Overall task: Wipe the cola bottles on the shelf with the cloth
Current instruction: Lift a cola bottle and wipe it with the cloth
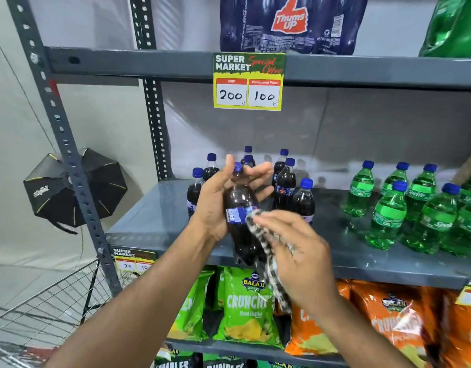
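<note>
Cola bottles (285,181) stand left of soda bottles (415,205) on the shelf (154,219).

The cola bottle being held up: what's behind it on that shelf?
Behind the held cola bottle, more cola bottles with blue caps stand on the grey shelf. The left hand and that bottle hide parts of some.

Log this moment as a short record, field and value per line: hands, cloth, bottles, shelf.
left hand: holds one cola bottle off the shelf, tilted
right hand: presses the checked cloth against that bottle's side
other cola bottles: upright on the grey shelf, blue caps
green bottles: same shelf, to the right
shelf below: chip bags
</note>
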The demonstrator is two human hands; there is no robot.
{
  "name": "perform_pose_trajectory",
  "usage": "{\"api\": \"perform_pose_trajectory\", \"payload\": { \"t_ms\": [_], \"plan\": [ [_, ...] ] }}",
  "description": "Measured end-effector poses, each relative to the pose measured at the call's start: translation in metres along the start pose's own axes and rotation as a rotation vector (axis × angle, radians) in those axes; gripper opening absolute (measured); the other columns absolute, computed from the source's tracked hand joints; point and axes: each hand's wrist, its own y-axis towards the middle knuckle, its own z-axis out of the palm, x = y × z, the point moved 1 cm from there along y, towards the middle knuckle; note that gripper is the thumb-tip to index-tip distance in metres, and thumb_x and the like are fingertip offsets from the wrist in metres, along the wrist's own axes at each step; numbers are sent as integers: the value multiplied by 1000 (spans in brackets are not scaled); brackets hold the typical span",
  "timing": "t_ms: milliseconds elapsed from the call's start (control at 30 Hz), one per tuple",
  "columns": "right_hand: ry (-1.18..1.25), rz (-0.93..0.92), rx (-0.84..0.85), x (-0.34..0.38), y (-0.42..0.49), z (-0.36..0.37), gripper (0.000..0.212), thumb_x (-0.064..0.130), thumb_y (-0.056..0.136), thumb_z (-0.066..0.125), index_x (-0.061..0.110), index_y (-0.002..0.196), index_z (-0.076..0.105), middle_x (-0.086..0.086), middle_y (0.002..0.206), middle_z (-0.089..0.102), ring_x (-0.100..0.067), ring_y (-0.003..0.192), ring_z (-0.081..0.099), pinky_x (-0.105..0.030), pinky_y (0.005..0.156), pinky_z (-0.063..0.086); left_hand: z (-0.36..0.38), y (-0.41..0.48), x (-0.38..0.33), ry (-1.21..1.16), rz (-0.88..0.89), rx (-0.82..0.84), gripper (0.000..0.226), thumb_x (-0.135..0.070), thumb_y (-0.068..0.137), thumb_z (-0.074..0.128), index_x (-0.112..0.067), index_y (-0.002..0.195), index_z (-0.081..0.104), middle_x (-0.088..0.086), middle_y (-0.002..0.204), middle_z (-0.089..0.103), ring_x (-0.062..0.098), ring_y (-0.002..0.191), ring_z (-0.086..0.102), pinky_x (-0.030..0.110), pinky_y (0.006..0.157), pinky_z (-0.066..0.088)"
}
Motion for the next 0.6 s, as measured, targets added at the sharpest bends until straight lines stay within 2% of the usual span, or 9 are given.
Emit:
{"api": "perform_pose_trajectory", "payload": {
  "t_ms": [133,233,300,367,433,467,500,533,600],
  "plan": [
    [-53,-139,97,-12,-40,6,43,-12,88,58,13,119,75,5,120,67,-19,116,60,-34,96,52,-10,-1,-6,-19,24,-23,42,-47,91,66,-7,83,70,23,126,68,35,130,56,57,109,41],
    [4,-108,73,-14,-34,3,39,-7,91,56,12,118,75,7,121,67,-20,115,63,-38,94,54,-7,-4,0,-10,-1,-2,41,-47,90,67,-7,85,70,23,125,69,35,128,58,56,107,43],
    [38,-64,-3,-12,-11,1,33,2,94,54,11,118,76,2,121,70,-20,114,66,-36,98,54,0,-4,6,-14,-27,31,43,-47,90,67,-5,88,70,23,126,68,36,128,58,53,106,44],
    [43,-29,-70,-7,15,1,34,-8,93,59,9,117,76,-3,120,72,-17,115,66,-29,102,51,4,-3,12,10,-41,36,53,-47,90,68,5,101,67,26,132,63,38,132,54,51,107,43],
    [62,14,-97,-2,33,0,43,-22,87,63,8,117,76,-2,119,72,-8,117,65,-20,103,48,6,-2,15,32,-52,25,80,-47,90,68,20,127,48,31,142,52,39,136,49,50,108,43],
    [75,21,-94,0,37,-1,45,-24,86,63,8,116,76,-1,119,72,-3,117,64,-15,102,47,6,-1,15,50,-39,17,85,-47,90,68,21,133,42,31,144,50,39,137,47,51,109,41],
    [81,26,-86,1,36,-2,46,-24,86,64,8,117,76,-1,119,72,1,116,63,-11,100,45,5,-1,15,51,-27,17,79,-47,90,68,19,129,49,31,143,52,39,137,48,51,111,39],
    [81,35,-78,0,30,-3,45,-22,86,65,9,117,76,1,119,72,3,115,62,-8,98,44,4,0,13,49,-15,18,66,-47,91,67,13,117,61,29,138,57,39,136,49,53,114,36],
    [91,95,-44,-5,7,-4,44,-15,88,68,15,120,75,8,120,72,3,117,62,-9,100,44,2,0,8,27,-4,31,49,-48,93,63,-1,97,74,25,132,64,37,135,50,56,116,31]
  ]
}}
